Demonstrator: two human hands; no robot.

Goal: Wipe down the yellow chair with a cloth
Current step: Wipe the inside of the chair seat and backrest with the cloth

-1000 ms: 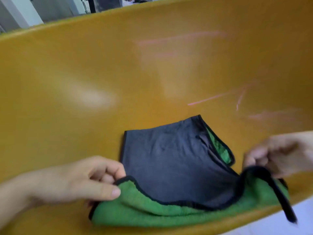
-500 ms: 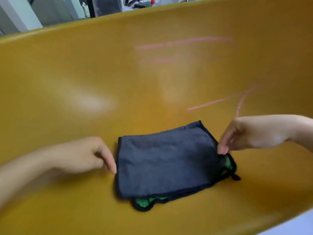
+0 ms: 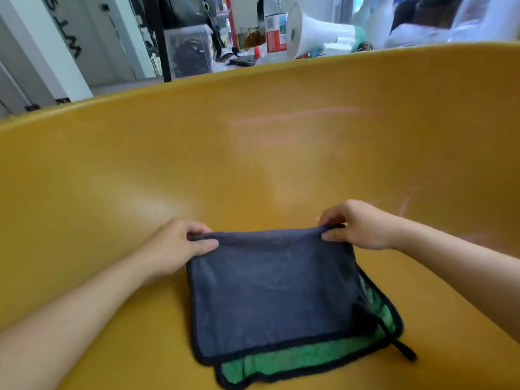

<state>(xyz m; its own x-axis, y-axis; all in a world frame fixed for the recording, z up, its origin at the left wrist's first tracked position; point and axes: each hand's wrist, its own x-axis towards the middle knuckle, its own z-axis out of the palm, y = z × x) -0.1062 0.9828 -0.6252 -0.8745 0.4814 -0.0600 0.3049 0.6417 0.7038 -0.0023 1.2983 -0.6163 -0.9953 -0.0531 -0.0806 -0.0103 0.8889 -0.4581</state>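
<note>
The yellow chair fills most of the view, its curved shell bearing faint pink streaks. A folded cloth, dark grey on top and green underneath with black trim, lies on the seat. My left hand pinches the cloth's far left corner between thumb and fingers. My right hand pinches the far right corner the same way. The far folded edge is lifted slightly off the seat between both hands. A black loop tag sticks out at the cloth's near right corner.
Beyond the chair's rim stand a white megaphone, a clear storage bin by a black post, a carton, bags, and white wall panels on the left. The floor shows at the back left.
Both hands moved from the cloth's sides to its far corners and took hold of them. The view pulled back, showing the room beyond the rim.
</note>
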